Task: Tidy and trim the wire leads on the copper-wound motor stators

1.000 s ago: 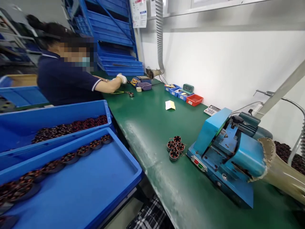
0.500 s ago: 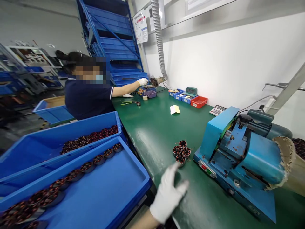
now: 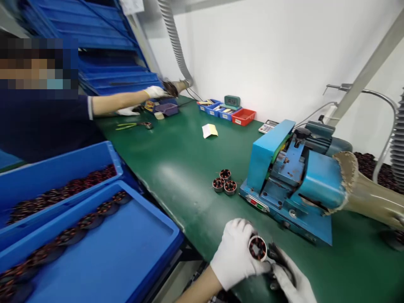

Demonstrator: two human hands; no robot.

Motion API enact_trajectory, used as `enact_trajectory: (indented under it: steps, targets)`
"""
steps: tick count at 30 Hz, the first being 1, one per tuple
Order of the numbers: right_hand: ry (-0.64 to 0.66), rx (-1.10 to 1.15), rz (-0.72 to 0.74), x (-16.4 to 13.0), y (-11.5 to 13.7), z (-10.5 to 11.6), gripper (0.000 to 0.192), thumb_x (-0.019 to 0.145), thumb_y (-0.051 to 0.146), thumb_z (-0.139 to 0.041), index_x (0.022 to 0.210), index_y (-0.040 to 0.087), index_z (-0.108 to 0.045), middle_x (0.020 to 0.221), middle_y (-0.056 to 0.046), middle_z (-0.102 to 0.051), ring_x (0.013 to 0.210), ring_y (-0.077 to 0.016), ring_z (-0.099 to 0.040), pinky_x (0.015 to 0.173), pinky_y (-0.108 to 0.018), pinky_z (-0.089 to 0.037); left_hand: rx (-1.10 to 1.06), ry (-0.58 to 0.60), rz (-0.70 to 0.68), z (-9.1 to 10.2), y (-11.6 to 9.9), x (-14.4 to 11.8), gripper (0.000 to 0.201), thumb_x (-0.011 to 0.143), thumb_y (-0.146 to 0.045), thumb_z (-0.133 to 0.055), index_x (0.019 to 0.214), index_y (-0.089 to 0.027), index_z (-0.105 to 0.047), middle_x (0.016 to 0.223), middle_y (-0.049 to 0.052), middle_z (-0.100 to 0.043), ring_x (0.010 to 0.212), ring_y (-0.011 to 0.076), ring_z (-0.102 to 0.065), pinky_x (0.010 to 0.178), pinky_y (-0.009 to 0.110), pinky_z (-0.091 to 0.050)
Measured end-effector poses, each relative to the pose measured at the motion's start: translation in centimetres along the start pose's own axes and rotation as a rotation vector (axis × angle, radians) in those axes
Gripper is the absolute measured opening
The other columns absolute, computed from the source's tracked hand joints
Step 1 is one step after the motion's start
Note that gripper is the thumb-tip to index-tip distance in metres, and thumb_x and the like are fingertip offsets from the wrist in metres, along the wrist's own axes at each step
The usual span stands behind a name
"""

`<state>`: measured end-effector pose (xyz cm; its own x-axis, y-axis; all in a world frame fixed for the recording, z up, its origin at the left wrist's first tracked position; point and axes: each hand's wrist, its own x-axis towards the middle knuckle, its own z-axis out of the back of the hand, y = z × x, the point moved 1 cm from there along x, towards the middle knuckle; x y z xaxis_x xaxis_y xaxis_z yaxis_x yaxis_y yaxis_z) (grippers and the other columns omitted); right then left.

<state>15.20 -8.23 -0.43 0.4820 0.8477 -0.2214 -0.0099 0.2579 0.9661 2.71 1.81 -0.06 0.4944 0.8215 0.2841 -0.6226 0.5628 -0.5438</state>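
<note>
My left hand (image 3: 235, 254), in a white glove, grips a motor stator (image 3: 258, 248), a round metal ring with copper windings. The stator's open face is turned up toward me, above the near part of the green bench. Close to its right side, my gloved right hand (image 3: 296, 280) is closed around a dark hand tool (image 3: 279, 261). That tool is blurred and partly covered by the fingers, so its kind is unclear. Farther up the bench, three more stators (image 3: 230, 187) stand together in a small cluster.
A blue grinding machine (image 3: 318, 176) stands at the right of the green bench (image 3: 170, 155). Blue bins (image 3: 151, 227) with rows and heaps of stators line the left. A co-worker's gloved hand (image 3: 154, 92) works at the far end, near green-handled pliers (image 3: 128, 125).
My left hand has picked up the nearest stator from the cluster and brought it toward me. My right hand has come into view with a dark tool. The view has swung right.
</note>
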Motion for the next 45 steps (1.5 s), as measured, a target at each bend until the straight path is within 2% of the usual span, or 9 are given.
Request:
enact_trajectory:
  steps: [4,7,11,16,18,24,31,39,45]
  targets:
    - [-0.013,-0.126,0.044,1.1,-0.9,0.9,0.035,0.070,0.049,-0.064,0.085,0.018,-0.069,0.091,-0.010,-0.065,0.090,-0.0250,-0.059,0.083,-0.035,-0.047,-0.181,0.115,-0.265,-0.8,-2.8,-1.8,0.065,0.054,-0.043,-0.069,0.109,-0.013,-0.052,0.117,0.014,-0.054,0.114,0.0324,-0.045,0.103,0.050,-0.029]
    - [-0.105,-0.119,0.079,0.9,-1.2,1.3,0.029,0.076,0.045,-0.060,0.084,0.019,-0.070,0.089,-0.008,-0.065,0.086,-0.0222,-0.059,0.080,-0.034,-0.048,-0.254,0.281,-0.266,-0.4,-3.1,-1.7,0.069,0.060,-0.038,-0.070,0.120,-0.015,-0.044,0.118,0.010,-0.055,0.110,0.0271,-0.049,0.102,0.045,-0.033]
    - [-0.217,0.039,0.012,0.5,0.1,2.0,0.026,0.069,0.041,-0.069,0.082,0.018,-0.072,0.078,-0.006,-0.066,0.076,-0.0184,-0.060,0.071,-0.029,-0.050,-0.263,0.293,-0.227,-0.4,-3.0,-1.3,0.061,0.053,-0.038,-0.078,0.105,-0.018,-0.053,0.099,0.006,-0.058,0.095,0.0253,-0.053,0.096,0.046,-0.037]
    - [-0.559,0.513,0.058,-0.4,3.8,5.7,0.028,0.057,0.042,-0.079,0.072,0.021,-0.070,0.066,-0.002,-0.067,0.050,-0.0115,-0.056,0.047,-0.023,-0.050,-0.247,0.172,-0.189,-0.9,-3.4,-1.7,0.043,0.049,-0.036,-0.077,0.082,-0.018,-0.056,0.081,0.004,-0.053,0.087,0.0256,-0.051,0.088,0.044,-0.041]
    - [-0.526,0.317,0.141,-0.9,4.5,6.8,0.024,0.059,0.040,-0.078,0.071,0.021,-0.070,0.070,-0.004,-0.069,0.054,-0.0138,-0.060,0.051,-0.024,-0.052,-0.254,0.142,-0.208,-0.9,-3.4,-1.8,0.046,0.050,-0.036,-0.075,0.088,-0.017,-0.055,0.085,0.005,-0.054,0.095,0.0275,-0.050,0.093,0.046,-0.039]
    - [0.130,-0.716,0.485,-1.8,2.5,4.5,0.018,0.083,0.029,-0.054,0.091,0.023,-0.069,0.084,-0.005,-0.068,0.074,-0.0171,-0.065,0.066,-0.024,-0.053,-0.268,0.352,-0.344,-0.1,-3.1,-1.3,0.067,0.064,-0.030,-0.068,0.123,-0.016,-0.039,0.116,0.009,-0.053,0.114,0.0250,-0.044,0.106,0.044,-0.028]
    - [0.150,-1.378,0.573,-1.1,4.0,1.5,0.025,0.079,0.011,-0.047,0.094,0.021,-0.064,0.077,-0.004,-0.063,0.062,-0.0185,-0.061,0.055,-0.027,-0.045,-0.288,0.429,-0.324,-0.4,-2.8,-0.9,0.072,0.061,-0.022,-0.064,0.127,-0.013,-0.037,0.117,0.011,-0.054,0.109,0.0243,-0.049,0.105,0.041,-0.031]
    - [0.212,-1.528,0.386,-0.9,5.6,0.8,0.020,0.078,0.010,-0.053,0.089,0.022,-0.063,0.079,-0.003,-0.063,0.063,-0.0164,-0.061,0.051,-0.024,-0.039,-0.273,0.423,-0.331,-0.6,-2.7,-1.0,0.076,0.062,-0.021,-0.060,0.131,-0.011,-0.031,0.117,0.014,-0.054,0.112,0.0259,-0.049,0.105,0.045,-0.031]
    - [0.074,-1.579,0.603,-0.4,5.5,-0.6,0.026,0.076,-0.001,-0.045,0.088,0.016,-0.061,0.069,-0.006,-0.060,0.058,-0.0171,-0.057,0.052,-0.027,-0.037,-0.280,0.381,-0.320,-1.6,-2.1,-1.5,0.084,0.060,-0.024,-0.063,0.133,-0.011,-0.026,0.123,0.017,-0.050,0.112,0.0299,-0.048,0.102,0.050,-0.032]
